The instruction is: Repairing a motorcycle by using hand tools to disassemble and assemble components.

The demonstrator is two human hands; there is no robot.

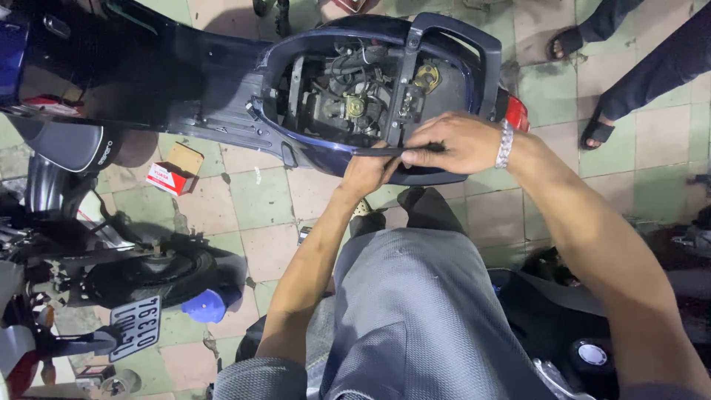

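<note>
**Head view: both hands on a black strip at the scooter's open rear**

Left hand and right hand each pinch a thin black strip against the lower rim of the dark blue scooter. Its engine lies exposed just above. A red-and-white box sits on the tiled floor nearby.

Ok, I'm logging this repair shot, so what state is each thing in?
scooter: seat off, engine bay open and exposed
black strip: pinched at the bay's rim by both hands
left hand: closed on the strip
right hand: closed on the strip, bracelet on its wrist
tail light: unlit, as far as I can tell
small box: lying on the tiled floor
blue cap: on the floor beside a wheel
</note>
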